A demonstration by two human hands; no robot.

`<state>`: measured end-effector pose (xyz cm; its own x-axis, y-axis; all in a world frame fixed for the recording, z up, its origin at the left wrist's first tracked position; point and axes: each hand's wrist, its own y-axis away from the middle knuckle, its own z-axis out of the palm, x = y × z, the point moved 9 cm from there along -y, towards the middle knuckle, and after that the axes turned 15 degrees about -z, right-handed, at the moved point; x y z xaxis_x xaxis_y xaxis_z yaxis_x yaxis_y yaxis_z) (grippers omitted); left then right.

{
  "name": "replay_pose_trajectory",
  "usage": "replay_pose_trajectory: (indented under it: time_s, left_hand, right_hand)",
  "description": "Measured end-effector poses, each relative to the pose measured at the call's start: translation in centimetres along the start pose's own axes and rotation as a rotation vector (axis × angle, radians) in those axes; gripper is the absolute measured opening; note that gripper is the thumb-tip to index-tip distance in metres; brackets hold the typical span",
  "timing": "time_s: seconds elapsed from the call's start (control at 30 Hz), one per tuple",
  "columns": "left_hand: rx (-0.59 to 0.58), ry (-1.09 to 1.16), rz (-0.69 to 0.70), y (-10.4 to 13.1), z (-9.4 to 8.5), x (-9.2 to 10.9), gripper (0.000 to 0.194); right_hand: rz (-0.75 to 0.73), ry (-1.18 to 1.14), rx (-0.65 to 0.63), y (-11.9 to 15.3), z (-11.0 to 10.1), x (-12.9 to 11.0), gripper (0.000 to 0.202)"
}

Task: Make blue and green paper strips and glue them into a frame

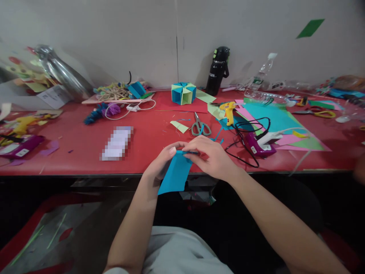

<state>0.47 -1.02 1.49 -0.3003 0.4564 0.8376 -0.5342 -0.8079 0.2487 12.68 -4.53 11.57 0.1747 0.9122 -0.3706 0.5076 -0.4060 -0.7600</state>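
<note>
Grey cloth (178, 249) lies nearest, between two bare forearms. Beyond it, blue paper (176, 173) hangs at the red table's (76, 152) near edge, its long axis running from the fingers toward the near side and slightly left. Left hand (164, 160) is partly closed, thumb on the paper's far left corner. Right hand (212, 156) is curled, thumb and fingers pinching at the far right corner; a thin dark strip there is too small to identify. Scissors (200, 127) lie just beyond, blades pointing far, left of a yellow glue gun (228, 111).
</note>
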Motion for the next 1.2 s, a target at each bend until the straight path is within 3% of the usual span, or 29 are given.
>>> replay_pose_trajectory:
  time_s: [0.17,0.37,0.67,0.97,1.2]
  left_hand:
    - [-0.109,-0.125,0.033,-1.0,0.5,-0.1,0.061]
    - [-0.134,-0.129,0.053,-0.7,2.1,0.5,0.060]
    - [-0.188,-0.122,0.089,-0.4,2.9,0.9,0.068]
    - [-0.196,-0.115,0.166,-0.6,3.7,1.1,0.062]
    - [-0.097,-0.034,0.192,-0.3,3.8,0.8,0.058]
  right_hand:
    - [0.011,-0.034,0.028,0.1,-0.2,0.4,0.005]
    - [0.018,-0.050,0.033,0.1,-0.2,0.4,0.007]
    - [0.002,-0.052,0.053,0.1,-0.3,0.2,0.008]
    - [0.014,-0.052,0.078,0.1,-0.3,0.3,0.005]
    - [0.024,-0.039,0.080,0.1,-0.3,0.1,0.008]
